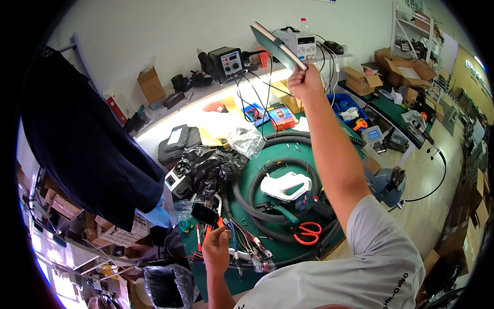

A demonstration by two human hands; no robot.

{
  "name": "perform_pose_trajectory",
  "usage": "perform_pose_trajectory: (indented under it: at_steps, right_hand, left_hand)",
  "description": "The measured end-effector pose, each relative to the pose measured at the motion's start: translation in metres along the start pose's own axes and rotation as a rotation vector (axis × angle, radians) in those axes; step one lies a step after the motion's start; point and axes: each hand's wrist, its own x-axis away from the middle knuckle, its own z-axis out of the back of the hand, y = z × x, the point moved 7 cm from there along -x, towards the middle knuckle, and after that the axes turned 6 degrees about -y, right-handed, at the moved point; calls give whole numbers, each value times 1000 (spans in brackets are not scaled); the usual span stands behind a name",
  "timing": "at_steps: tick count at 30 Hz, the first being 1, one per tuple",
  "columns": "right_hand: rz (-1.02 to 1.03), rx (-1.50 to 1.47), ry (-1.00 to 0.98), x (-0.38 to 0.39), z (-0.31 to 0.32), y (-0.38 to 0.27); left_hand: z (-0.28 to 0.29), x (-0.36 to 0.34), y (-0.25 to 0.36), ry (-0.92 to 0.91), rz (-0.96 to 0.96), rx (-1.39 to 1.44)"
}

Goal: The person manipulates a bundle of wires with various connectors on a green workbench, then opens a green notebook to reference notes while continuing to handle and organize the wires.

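My right hand [304,83] is raised high over the back of the bench, closed around one end of a slim dark green notebook [275,45] with pale page edges and a band. My left hand [216,251] is low at the bench's near left, its fingers pinched at an orange part [221,222] whose kind I cannot make out. A flat black object [205,213] lies just beyond those fingertips. Beside this hand, loose coloured wires [250,240] fan out from a thick black cable [244,198]. A white handle-shaped housing [278,186] rests within the cable's coil.
Red-handled scissors [307,234] and green-handled pliers [285,212] lie on the green bench mat [236,279]. Black plastic bags [213,167] are heaped at left. A soldering station [226,62] and power supply [299,44] stand on the back shelf. Dark clothing [82,134] hangs at left.
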Motion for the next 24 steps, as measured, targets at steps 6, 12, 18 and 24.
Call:
perform_pose_trajectory:
  at_steps: [6,12,18,24]
  right_hand:
    - [90,92,-167,86,64,54]
    - [-46,455,-230,189,100,88]
    - [-453,799,-366,222,116,144]
    - [-617,771,-460,212,142,177]
  left_hand:
    - [14,6,-3,-17,33,2]
    - [24,-9,20,18,-26,144]
    - [-5,-29,-20,-182,194,703]
    - [-18,-19,-49,-152,353,986]
